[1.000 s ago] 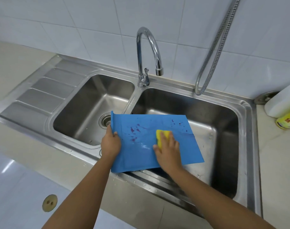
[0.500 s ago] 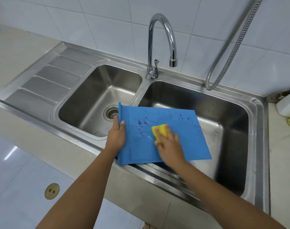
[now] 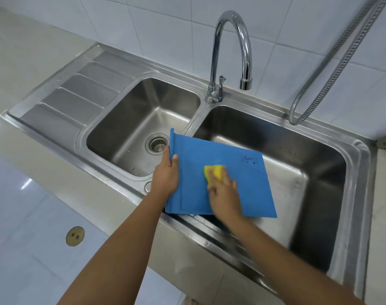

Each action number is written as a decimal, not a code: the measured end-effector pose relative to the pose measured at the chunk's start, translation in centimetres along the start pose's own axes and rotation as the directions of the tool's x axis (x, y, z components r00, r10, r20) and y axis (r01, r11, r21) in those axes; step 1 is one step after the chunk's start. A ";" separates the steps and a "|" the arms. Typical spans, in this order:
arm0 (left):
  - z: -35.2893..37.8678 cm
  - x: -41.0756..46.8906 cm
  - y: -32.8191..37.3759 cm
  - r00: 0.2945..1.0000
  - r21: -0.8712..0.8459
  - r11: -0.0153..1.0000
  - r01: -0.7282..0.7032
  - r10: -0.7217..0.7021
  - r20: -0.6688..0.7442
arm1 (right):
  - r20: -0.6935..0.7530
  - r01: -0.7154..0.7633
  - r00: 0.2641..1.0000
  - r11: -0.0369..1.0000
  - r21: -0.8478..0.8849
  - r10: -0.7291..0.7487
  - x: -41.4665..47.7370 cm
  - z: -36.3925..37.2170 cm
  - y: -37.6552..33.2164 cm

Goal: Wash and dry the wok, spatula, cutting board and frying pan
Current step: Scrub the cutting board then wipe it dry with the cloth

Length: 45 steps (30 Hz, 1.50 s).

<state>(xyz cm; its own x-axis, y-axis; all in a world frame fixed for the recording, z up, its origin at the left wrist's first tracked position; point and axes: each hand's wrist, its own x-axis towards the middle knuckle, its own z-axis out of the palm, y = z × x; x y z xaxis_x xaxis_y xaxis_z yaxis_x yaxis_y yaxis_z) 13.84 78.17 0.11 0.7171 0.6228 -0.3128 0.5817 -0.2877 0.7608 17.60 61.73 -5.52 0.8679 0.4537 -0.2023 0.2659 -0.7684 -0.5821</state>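
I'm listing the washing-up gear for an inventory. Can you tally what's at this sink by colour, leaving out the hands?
Blue: 1, the cutting board
Yellow: 1, the sponge
Silver metal: 3, the sink, faucet and hose
Total: 5

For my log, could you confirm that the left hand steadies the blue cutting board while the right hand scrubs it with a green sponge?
Not quite: the head view shows the sponge is yellow, not green. Otherwise yes, the left hand grips the blue cutting board and the right hand scrubs it.
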 end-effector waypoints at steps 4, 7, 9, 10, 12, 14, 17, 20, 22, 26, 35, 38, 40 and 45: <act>-0.1 0.5 -0.5 1.000 0.003 1.000 0.005 -0.005 -0.009 | 0.057 0.278 0.959 0.961 0.003 -0.278 1.5 1.0 -4.8; -0.5 0.2 -0.8 0.999 -0.002 1.000 0.022 -0.022 -0.030 | 0.068 0.288 0.956 0.955 -0.063 -0.284 8.3 0.0 -6.5; -0.7 0.1 -0.9 0.999 0.007 0.999 0.034 -0.034 -0.033 | 0.059 0.245 0.969 0.964 -0.104 -0.240 11.7 -0.3 -6.8; -0.8 0.1 -0.9 0.999 0.004 0.999 0.031 -0.031 -0.032 | 0.038 0.223 0.975 0.969 -0.105 -0.220 12.4 -0.4 -6.9; -1.2 0.6 -1.1 1.000 -0.002 1.000 0.012 -0.013 -0.022 | 0.001 0.209 0.978 0.973 -0.097 -0.210 11.2 0.1 -6.8; -1.8 1.8 -1.3 1.000 0.003 1.000 -0.019 0.019 -0.005 | -0.018 0.247 0.968 0.965 -0.087 -0.250 7.4 1.0 -5.5; -3.0 3.5 -1.1 0.998 0.091 0.995 -0.048 0.044 0.047 | -0.049 0.343 0.938 0.939 -0.039 -0.345 1.4 2.5 -2.1; -3.9 4.9 0.0 0.992 0.225 0.969 -0.103 0.083 0.098 | -0.172 0.152 0.970 0.979 -0.133 -0.174 4.8 2.2 2.6; -4.1 5.6 0.8 0.983 0.281 0.946 -0.163 0.131 0.130 | -0.178 -0.249 0.954 0.968 -0.033 0.240 7.4 1.8 5.4; -3.9 6.7 1.3 0.966 0.330 0.913 -0.239 0.189 0.176 | -0.199 -0.408 0.883 0.905 0.122 0.425 7.0 4.4 2.1; -5.3 7.7 -0.2 0.965 0.279 0.933 -0.226 0.177 0.191 | -0.370 -0.361 0.856 0.930 0.073 0.362 9.1 1.7 3.7; -5.9 7.8 -0.9 0.974 0.221 0.958 -0.186 0.150 0.169 | -0.436 -0.588 0.642 0.770 0.247 0.630 10.4 1.2 0.3; -6.1 8.4 -1.6 0.981 0.167 0.974 -0.153 0.129 0.146 | -0.459 -0.443 0.762 0.885 0.143 0.456 10.5 2.2 -4.4; -6.9 8.4 -3.8 0.994 0.158 0.984 -0.083 0.071 0.081 | -0.331 0.144 0.912 0.945 -0.295 -0.242 11.6 2.5 -5.7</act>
<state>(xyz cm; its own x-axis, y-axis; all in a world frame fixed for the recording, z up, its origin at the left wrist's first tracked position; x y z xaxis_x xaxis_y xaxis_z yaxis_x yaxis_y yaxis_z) 15.05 89.51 -1.51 0.7854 0.5396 -0.3032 0.5734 -0.4500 0.6846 25.13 72.52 -6.51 0.8661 0.4502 0.2173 0.4996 -0.7937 -0.3470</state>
